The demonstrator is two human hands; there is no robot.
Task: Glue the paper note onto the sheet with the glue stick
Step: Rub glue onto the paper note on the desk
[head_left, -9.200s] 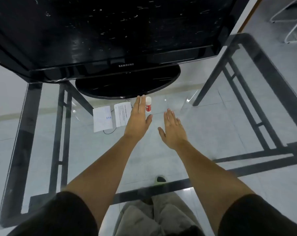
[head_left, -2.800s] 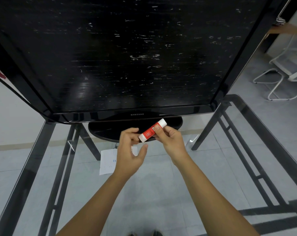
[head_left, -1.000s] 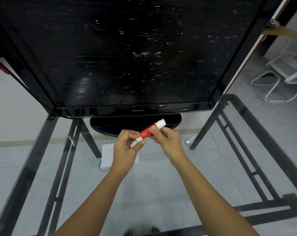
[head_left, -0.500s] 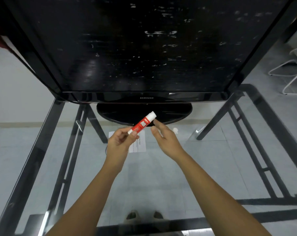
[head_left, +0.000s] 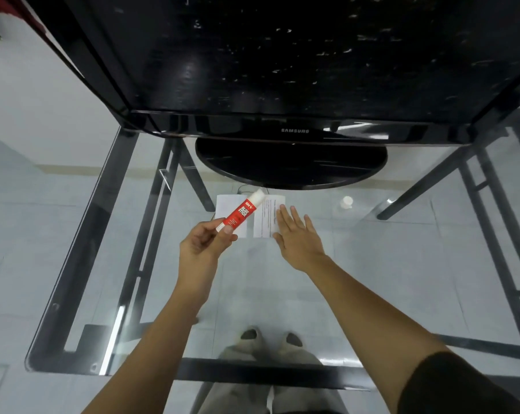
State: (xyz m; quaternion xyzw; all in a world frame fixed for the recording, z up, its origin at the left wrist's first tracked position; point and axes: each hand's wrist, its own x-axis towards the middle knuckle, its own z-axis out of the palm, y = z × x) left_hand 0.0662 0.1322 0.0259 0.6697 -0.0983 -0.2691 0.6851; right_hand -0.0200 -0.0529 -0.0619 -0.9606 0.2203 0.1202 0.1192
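Your left hand [head_left: 203, 245] pinches the glue stick [head_left: 243, 211] by its base; your right hand [head_left: 297, 236], open and flat, rests on the paper note [head_left: 266, 216], which lies beside the sheet [head_left: 226, 206] (cap [head_left: 347, 202] already off). Keep the note pinned and stroke glue from centre outward, covering the edges

Clear smooth glass table [head_left: 372, 279], glossy black plastic monitor [head_left: 282, 70], matt white paper sheets [head_left: 267, 216], glossy plastic glue stick [head_left: 241, 213]

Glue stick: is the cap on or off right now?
Off. The glue stick in the left hand ends in a bare white tip, and the small white cap sits apart on the glass table.
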